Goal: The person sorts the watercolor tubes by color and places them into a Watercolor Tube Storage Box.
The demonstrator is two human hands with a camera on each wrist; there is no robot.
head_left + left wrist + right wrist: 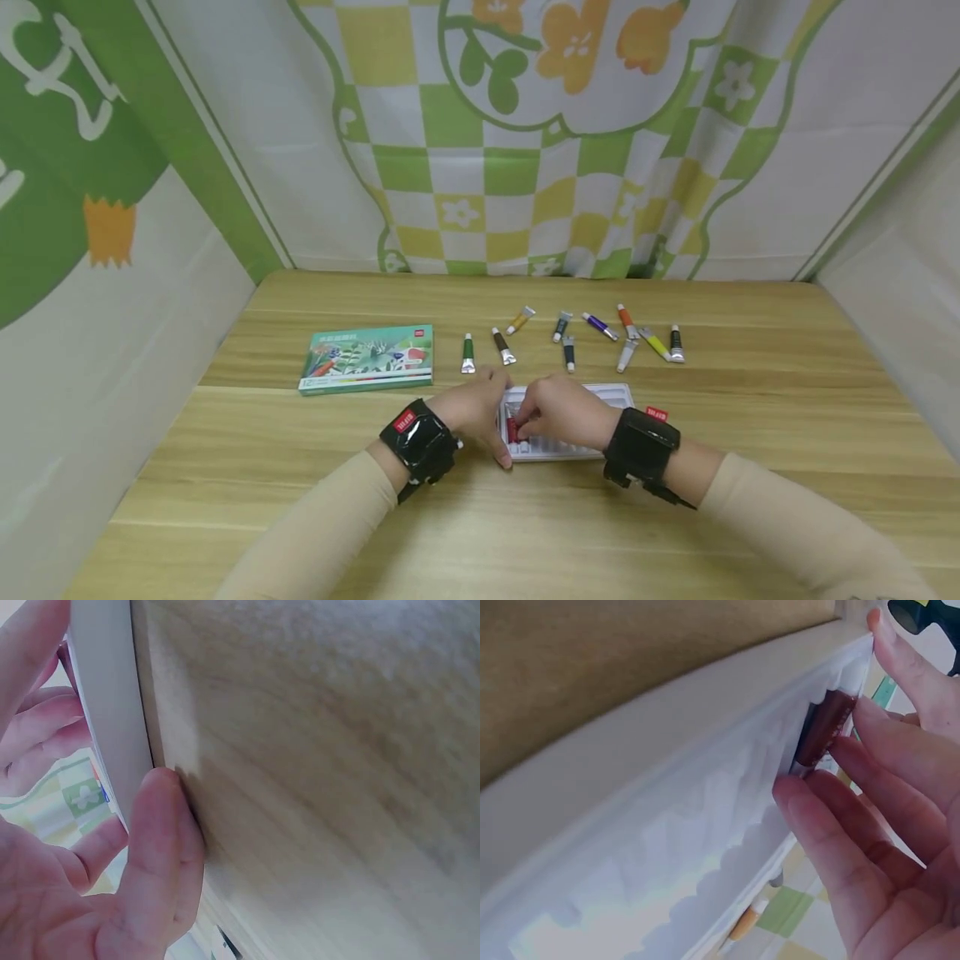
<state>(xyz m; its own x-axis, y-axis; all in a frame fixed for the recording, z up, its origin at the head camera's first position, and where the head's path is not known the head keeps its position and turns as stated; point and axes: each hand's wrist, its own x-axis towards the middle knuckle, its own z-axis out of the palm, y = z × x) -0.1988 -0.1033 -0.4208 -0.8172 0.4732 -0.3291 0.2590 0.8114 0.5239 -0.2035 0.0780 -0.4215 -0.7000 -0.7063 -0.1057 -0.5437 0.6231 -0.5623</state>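
At the left end of the white paint tray (617,393), my left hand (474,410) grips the end wall, thumb at the near corner and fingers along the far side. In the left wrist view its fingertip (155,784) is pressed to the tray's white outer wall (112,697). My right hand (567,410) reaches into the leftmost slots and pinches a dark red paint tube (828,726) with its fingertips. The tube lies along the slot, its cap end toward the near wall. In the head view the right hand hides the tray's middle.
Behind the tray several paint tubes lie scattered, among them a green one (468,353), a brown one (503,346), a purple one (600,326) and a black one (677,343). A teal cardboard paint box (366,360) lies at the left. A patterned curtain (510,175) hangs behind the table.
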